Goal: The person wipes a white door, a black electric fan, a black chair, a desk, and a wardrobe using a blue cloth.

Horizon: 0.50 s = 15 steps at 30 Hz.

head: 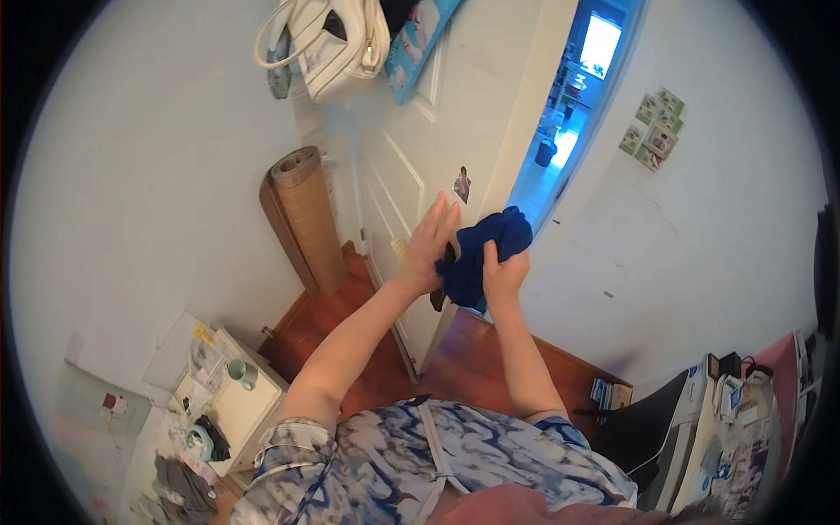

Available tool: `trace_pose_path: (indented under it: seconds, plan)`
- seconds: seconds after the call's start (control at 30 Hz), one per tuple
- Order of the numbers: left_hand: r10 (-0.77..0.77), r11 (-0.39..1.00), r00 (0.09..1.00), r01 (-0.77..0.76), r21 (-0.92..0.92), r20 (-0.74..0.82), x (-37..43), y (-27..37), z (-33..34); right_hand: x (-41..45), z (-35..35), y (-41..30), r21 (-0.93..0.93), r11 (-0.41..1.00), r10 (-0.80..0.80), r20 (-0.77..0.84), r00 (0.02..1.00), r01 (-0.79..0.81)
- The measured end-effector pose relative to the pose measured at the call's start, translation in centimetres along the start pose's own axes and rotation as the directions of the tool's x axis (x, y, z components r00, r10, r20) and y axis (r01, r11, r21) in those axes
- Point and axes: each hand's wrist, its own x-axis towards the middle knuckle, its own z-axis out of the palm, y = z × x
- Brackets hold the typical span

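A dark blue cloth [482, 259] is bunched up in my right hand [505, 272], beside the edge of a white panelled door [387, 177] that stands ajar. My left hand [430, 246] lies against the door's face with its fingers stretched out, close to the dark handle plate [438, 298], which the cloth and hand partly cover. Just above my left fingertips a small picture sticker [462, 185] is stuck on the door.
White bags [341, 49] hang high on the door. A rolled brown mat [308, 223] leans in the corner. At lower left stands a white cabinet [243, 407] with a green mug [242, 373]; at lower right, a black chair [630, 420] beside a cluttered desk [689, 466].
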Motion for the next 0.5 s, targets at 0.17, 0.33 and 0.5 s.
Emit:
trace_pose_path:
  seconds: [0.17,0.33,0.5]
  plan:
    - [-0.016,1.000,0.909,0.011,0.013,0.415,2.4,0.7,-1.6,-0.7,-2.0,3.4,-0.035,0.987,0.157,0.102,0.982,-0.154]
    - [0.256,0.966,0.967,-0.255,0.033,-0.006,8.9,2.3,0.6,-1.3,-3.2,7.3,0.014,0.990,0.136,0.097,0.986,-0.138]
    - [0.327,0.937,0.938,-0.306,0.169,-0.116,16.6,5.4,5.9,-1.7,-3.7,10.9,-0.012,0.974,0.226,0.175,0.958,-0.228]
